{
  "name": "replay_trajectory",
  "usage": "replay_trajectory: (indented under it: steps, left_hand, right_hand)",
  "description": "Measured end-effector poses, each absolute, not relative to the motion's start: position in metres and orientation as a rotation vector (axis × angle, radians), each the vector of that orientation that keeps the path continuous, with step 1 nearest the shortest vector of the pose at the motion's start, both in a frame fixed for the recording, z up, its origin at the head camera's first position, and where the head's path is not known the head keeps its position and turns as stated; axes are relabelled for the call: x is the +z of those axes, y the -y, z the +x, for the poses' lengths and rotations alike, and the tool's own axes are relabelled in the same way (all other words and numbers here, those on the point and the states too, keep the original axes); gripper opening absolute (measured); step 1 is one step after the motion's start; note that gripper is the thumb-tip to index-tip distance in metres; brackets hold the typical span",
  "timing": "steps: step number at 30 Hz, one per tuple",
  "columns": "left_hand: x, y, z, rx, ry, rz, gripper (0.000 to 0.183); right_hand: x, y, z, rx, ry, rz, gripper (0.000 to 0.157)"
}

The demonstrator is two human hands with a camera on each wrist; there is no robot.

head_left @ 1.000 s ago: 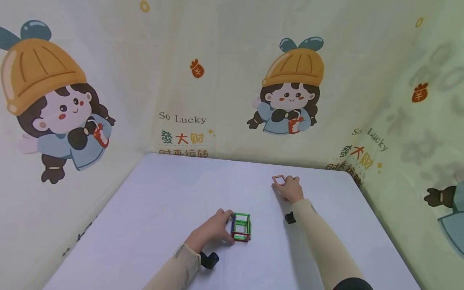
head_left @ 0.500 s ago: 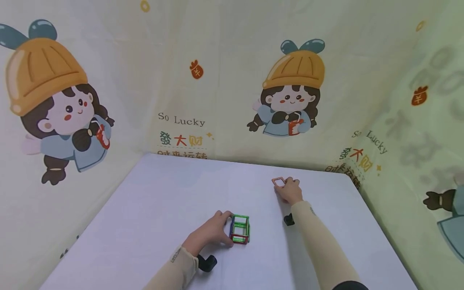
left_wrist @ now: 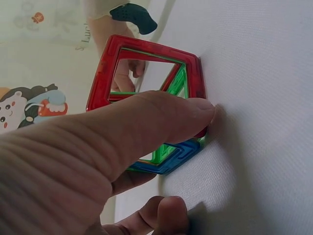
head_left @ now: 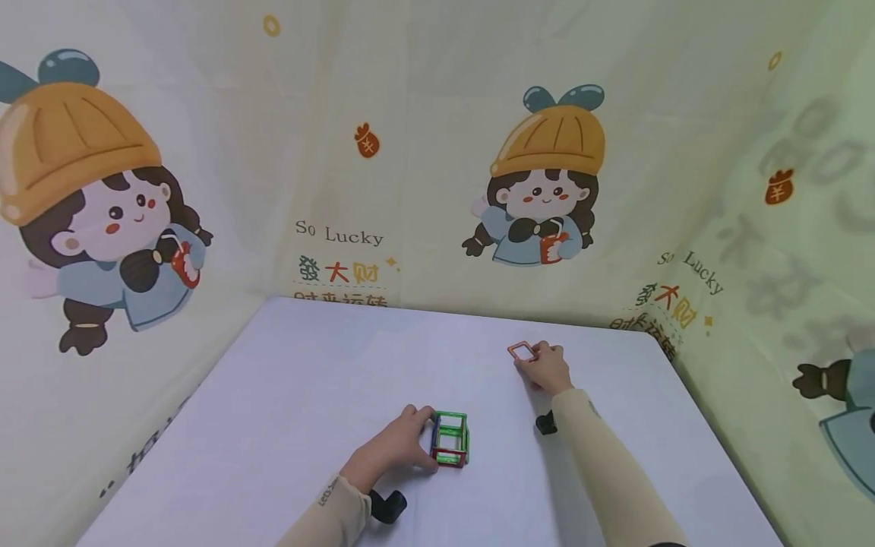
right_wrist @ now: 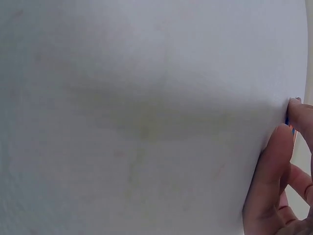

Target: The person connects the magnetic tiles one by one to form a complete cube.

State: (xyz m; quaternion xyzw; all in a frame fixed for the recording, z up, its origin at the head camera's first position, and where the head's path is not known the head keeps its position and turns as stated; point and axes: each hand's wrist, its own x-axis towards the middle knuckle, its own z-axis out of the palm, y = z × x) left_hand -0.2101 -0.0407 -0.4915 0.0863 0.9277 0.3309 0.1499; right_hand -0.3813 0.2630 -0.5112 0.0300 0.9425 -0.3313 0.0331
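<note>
A small box of square magnetic tiles (head_left: 467, 441) stands on the white tabletop, with green, red and blue frames. My left hand (head_left: 390, 448) grips it from the left side, thumb at the near end and fingers at the far end. In the left wrist view the thumb lies across the red tile (left_wrist: 151, 47), with a blue tile (left_wrist: 178, 157) below it. Farther back on the right, my right hand (head_left: 549, 370) pinches an orange square magnetic tile (head_left: 515, 355) at its right side. Only a sliver of blue and orange shows between the fingers in the right wrist view.
The white tabletop (head_left: 328, 365) reaches back to a patterned cloth wall (head_left: 437, 190) with printed cartoon figures. Similar cloth hangs along the left and right sides. A black wrist device (head_left: 388, 507) sits beneath the left wrist, and another (head_left: 546, 422) is by the right.
The head view has shifted slightly, so the scene sits a little lower. Both hands keep their holds and stay nearly in place on the table.
</note>
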Motion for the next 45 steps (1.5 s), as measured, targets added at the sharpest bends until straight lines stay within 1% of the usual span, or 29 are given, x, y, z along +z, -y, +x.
replay_trajectory:
  steps: [17,23,28,34,42,45]
  left_hand:
    - [-0.489,0.039,-0.209,0.943,-2.654,0.24,0.079]
    - [-0.492,0.039,-0.208,0.951,-2.67,0.237,0.082]
    - [-0.493,0.039,-0.208,0.944,-2.679,0.253,0.084]
    - [-0.492,0.04,-0.21,0.938,-2.676,0.255,0.082]
    - [-0.492,0.044,-0.214,0.911,-2.684,0.269,0.083]
    - [-0.493,0.045,-0.216,0.914,-2.678,0.272,0.084]
  right_hand:
    - [-0.511,-0.269,-0.379,-1.014,-2.916,0.05,0.059]
    - [-0.508,-0.269,-0.377,-0.992,-2.925,0.037,0.058]
    - [-0.506,-0.271,-0.374,-1.009,-2.903,0.025,0.061]
    - [-0.51,-0.273,-0.373,-1.025,-2.908,-0.005,0.063]
    - [-0.508,-0.273,-0.363,-1.356,-2.712,0.059,0.059]
    - [-0.508,-0.273,-0.358,-1.368,-2.711,0.021,0.059]
